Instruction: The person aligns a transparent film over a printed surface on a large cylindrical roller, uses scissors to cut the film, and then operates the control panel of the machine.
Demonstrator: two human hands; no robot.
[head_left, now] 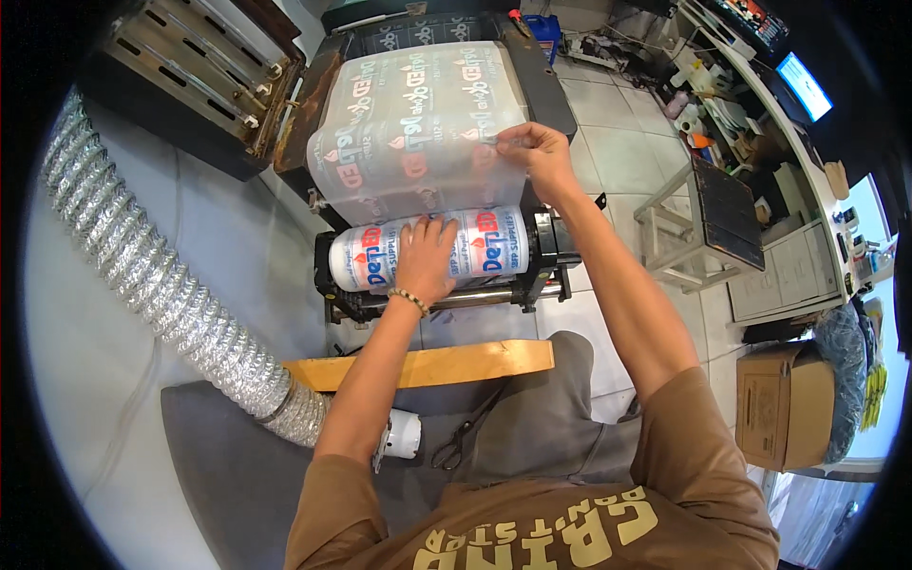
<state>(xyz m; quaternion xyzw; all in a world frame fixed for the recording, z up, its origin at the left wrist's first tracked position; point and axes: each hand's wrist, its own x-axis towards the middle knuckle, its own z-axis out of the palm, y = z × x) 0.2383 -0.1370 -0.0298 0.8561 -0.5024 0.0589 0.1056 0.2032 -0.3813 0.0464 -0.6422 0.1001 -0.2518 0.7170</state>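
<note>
A wide sheet of translucent film (399, 109) with repeated mirrored red and blue prints comes down over the dark machine bed (549, 90). Below its front edge lies a thick printed film roll (356, 261), mounted across the machine's front. My left hand (427, 256) rests on top of this roll, fingers spread, with a beaded bracelet at the wrist. At the sheet's right edge, my right hand (541, 160) pinches the film between thumb and fingers. Where the sheet meets the roll is partly hidden.
A silver flexible duct (157, 271) curves along the left. Near my lap lie a yellow wooden board (475, 363) and scissors (454, 446). To the right stand a small stool (722, 214), a cardboard box (779, 404) and a cluttered desk (793, 256).
</note>
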